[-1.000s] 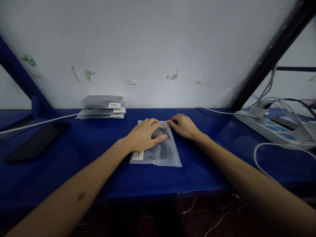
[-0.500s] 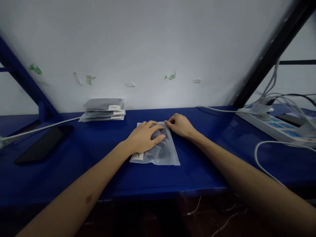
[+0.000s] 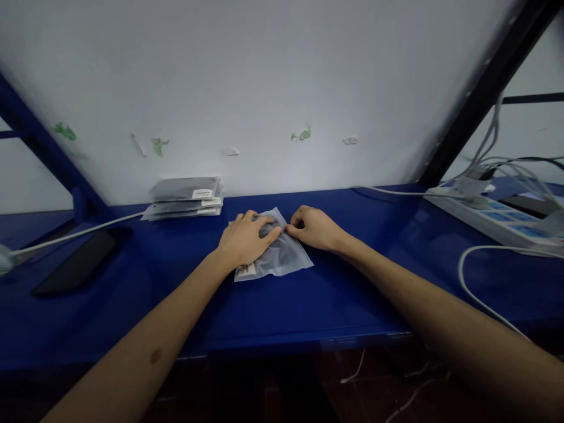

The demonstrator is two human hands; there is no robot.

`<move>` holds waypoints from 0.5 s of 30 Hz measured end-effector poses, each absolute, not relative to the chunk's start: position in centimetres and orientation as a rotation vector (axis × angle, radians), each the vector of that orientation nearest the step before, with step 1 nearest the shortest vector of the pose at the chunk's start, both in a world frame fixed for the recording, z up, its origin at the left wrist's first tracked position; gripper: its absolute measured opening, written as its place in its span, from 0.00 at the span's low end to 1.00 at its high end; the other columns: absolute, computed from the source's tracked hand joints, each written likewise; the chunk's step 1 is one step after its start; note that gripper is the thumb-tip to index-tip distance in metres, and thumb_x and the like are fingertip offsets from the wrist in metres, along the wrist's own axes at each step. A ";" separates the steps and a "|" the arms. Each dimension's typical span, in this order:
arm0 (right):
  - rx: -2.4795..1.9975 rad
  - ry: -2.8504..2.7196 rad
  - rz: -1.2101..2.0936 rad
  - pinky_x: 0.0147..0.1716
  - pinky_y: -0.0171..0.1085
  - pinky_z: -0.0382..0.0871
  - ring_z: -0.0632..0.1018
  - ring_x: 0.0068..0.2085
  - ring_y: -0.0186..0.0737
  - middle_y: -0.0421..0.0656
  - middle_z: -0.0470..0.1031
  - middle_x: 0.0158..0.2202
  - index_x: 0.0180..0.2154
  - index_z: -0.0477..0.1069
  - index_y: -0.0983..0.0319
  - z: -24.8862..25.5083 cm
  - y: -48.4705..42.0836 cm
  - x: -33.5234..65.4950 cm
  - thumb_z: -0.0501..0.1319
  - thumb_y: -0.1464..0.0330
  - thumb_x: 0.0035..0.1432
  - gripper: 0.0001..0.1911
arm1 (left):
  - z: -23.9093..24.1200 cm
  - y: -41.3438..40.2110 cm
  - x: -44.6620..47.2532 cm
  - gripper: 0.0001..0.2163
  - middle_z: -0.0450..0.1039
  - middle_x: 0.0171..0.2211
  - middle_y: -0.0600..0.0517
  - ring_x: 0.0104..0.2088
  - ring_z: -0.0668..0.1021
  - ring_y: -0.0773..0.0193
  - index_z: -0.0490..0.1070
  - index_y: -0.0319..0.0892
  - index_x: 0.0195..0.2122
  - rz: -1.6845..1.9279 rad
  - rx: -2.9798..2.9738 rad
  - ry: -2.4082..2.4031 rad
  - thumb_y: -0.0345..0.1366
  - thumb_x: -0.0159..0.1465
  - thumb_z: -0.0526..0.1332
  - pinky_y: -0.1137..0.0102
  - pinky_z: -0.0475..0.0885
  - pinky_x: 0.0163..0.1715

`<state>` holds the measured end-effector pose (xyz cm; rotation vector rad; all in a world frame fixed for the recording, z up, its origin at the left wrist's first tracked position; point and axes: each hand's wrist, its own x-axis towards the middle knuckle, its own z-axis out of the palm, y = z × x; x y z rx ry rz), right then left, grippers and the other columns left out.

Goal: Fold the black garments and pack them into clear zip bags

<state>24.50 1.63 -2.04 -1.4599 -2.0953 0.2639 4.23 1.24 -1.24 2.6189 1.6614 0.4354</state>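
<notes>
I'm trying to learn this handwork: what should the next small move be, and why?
Probably work the right hand along the right edge of the translucent bag: the thumb is at that edge, and the left hand lies spread across the bag, apparently steadying it.

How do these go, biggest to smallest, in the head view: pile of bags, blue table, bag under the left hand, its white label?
1. Blue table
2. Bag under the left hand, pile of bags: too alike to rank; the hand covers some.
3. The bag's white label
</notes>
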 end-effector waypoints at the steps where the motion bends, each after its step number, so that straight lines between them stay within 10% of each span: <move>1: -1.461 -2.099 0.285 0.37 0.42 0.69 0.78 0.33 0.42 0.45 0.79 0.30 0.20 0.72 0.58 -1.9 1.5 24.4 0.61 0.64 0.55 0.13 | -1.3 1.4 4.1 0.24 0.69 0.58 0.46 0.56 0.70 0.43 0.72 0.57 0.57 0.447 2.610 1.684 0.59 0.69 0.48 0.46 0.68 0.53; 15: -1.493 -2.117 0.505 0.33 0.39 0.67 0.78 0.34 0.42 0.44 0.78 0.28 0.22 0.74 0.60 -0.2 -0.4 24.2 0.60 0.63 0.55 0.12 | -0.7 1.5 3.7 0.31 0.69 0.55 0.41 0.56 0.71 0.41 0.71 0.53 0.59 0.348 2.540 1.932 0.62 0.68 0.43 0.48 0.65 0.55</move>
